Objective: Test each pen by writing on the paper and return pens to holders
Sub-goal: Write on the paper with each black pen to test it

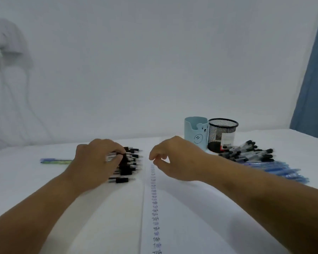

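A row of black-grip pens (129,165) lies side by side on the table, left of the paper (187,217). My left hand (97,159) is on top of this row, its curled fingertips pinching one pen near the far end. My right hand (173,159) hovers over the top of the paper with loosely curled fingers and holds nothing. A column of small written test words (155,208) runs down the paper. A light blue bear holder (195,132) and a black mesh holder (222,134) stand at the back right.
Beside the holders on the right lie a heap of clear pens with black ends (246,153) and, nearer, a heap of blue pens (277,170). A single blue-green pen (55,161) lies at the far left. A blue curtain (312,79) hangs at the right.
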Demonstrator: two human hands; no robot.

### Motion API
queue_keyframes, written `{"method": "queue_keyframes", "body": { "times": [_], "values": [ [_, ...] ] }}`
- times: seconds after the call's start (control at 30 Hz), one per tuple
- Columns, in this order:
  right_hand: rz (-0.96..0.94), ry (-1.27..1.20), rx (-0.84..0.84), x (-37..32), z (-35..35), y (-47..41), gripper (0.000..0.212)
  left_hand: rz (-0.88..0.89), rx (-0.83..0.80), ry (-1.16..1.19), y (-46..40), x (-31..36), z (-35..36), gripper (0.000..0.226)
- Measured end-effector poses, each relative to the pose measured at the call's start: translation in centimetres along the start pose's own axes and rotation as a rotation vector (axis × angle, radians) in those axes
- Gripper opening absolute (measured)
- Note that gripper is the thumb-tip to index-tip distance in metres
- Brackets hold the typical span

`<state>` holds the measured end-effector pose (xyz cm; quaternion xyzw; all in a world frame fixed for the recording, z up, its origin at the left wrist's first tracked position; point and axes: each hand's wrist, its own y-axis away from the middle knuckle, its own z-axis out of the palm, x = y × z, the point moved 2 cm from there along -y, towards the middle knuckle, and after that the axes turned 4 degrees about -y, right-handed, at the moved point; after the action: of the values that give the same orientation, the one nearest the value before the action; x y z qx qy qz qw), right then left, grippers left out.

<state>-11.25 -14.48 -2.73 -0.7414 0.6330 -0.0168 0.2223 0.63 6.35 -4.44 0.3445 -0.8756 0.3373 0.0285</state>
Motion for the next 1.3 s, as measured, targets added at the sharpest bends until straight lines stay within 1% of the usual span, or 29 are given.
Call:
{"method": "queue_keyframes", "body": {
  "times": [0.07,0.2,0.3,0.4,0.57,0.7,0.87,1.03,1.2,1.23,1.3],
  "values": [
    [-0.025,0.027,-0.048,-1.3,1.4,-1.2,0.023,-0.087,-0.02,-0.055,-0.4,-1.9,-0.9,0.032],
    [-0.055,0.072,-0.082,-2.6,4.4,-2.7,0.024,-0.25,-0.076,-0.147,-0.4,-6.6,-2.5,0.053],
    [-0.058,0.053,-0.02,-2.7,5.8,-2.8,0.019,-0.352,-0.13,-0.186,0.0,-9.2,-3.2,0.056],
    [-0.048,0.027,0.02,-2.5,6.1,-3.0,0.016,-0.406,-0.176,-0.176,0.3,-11.5,-3.5,0.06],
    [-0.047,0.024,0.021,-2.5,6.3,-2.8,0.014,-0.428,-0.209,-0.163,0.8,-13.7,-2.5,0.055],
    [-0.049,0.005,0.031,-2.5,6.3,-2.7,0.013,-0.443,-0.114,-0.158,0.8,-13.9,-2.0,0.045],
    [-0.044,-0.003,0.031,-2.6,6.2,-2.6,0.013,-0.483,-0.152,-0.278,0.4,-13.6,-1.5,0.046],
    [-0.035,-0.01,0.023,-2.5,6.2,-2.5,0.012,-0.527,-0.134,-0.298,0.4,-13.7,-1.5,0.028],
    [-0.03,-0.014,0.015,-2.5,6.1,-2.5,0.012,-0.508,-0.102,-0.283,0.5,-13.4,-1.8,0.03],
    [-0.026,-0.017,0.012,-2.5,6.1,-2.5,0.012,-0.497,-0.076,-0.28,0.5,-13.3,-1.8,0.032],
    [-0.017,-0.02,0.013,-2.6,6.2,-2.4,0.012,-0.454,0.029,-0.255,0.4,-13.3,-1.9,0.036]
  ]
}}
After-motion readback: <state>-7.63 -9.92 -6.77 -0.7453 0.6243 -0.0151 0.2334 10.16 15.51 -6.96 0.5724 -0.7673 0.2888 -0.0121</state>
